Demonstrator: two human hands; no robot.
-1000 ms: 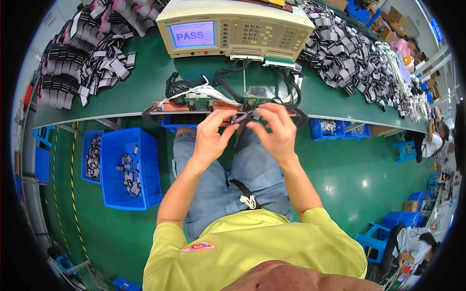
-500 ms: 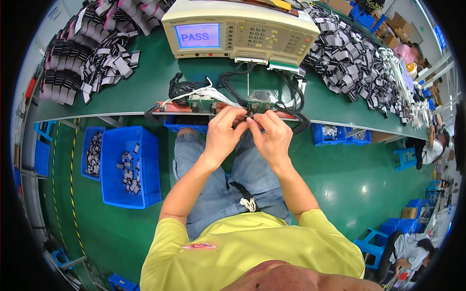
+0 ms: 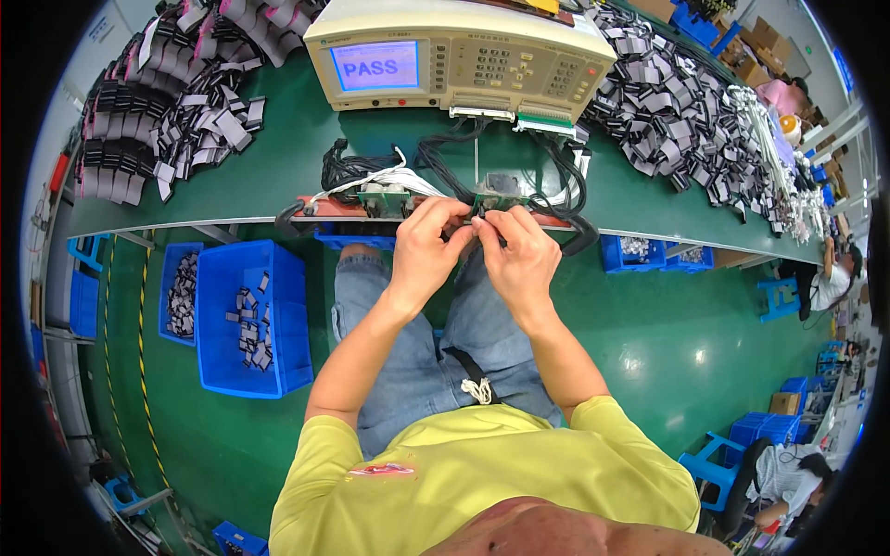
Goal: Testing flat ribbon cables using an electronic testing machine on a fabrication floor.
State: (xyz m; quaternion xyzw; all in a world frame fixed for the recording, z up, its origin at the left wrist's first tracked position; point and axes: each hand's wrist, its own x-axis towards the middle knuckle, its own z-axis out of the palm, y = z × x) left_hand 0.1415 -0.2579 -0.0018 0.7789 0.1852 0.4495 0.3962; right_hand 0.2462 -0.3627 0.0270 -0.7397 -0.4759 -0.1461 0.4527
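Note:
My left hand (image 3: 426, 246) and my right hand (image 3: 520, 256) meet at the table's front edge, fingertips pinched almost together. Between them is a small dark piece, mostly covered by the fingers; its kind cannot be made out. It sits right at a small green circuit board (image 3: 501, 195) with a grey block on top, fixed on a red strip (image 3: 326, 209). A second green board (image 3: 384, 200) stands on the same strip, left of my hands. Black wires (image 3: 449, 157) and white wires (image 3: 400, 176) run from the boards behind my fingers.
Behind the boards stands a beige tester (image 3: 501, 69) with a lit screen. Heaps of short grey ribbon cables with black connectors lie left (image 3: 222, 120) and right (image 3: 663, 116). A blue bin (image 3: 298, 324) with such cables is at lower left. Black handles (image 3: 582, 235) flank the strip.
Both hands stay pinched at the same board, with only slight finger movement. The whole view has shifted a little; the tester's screen looks the same.

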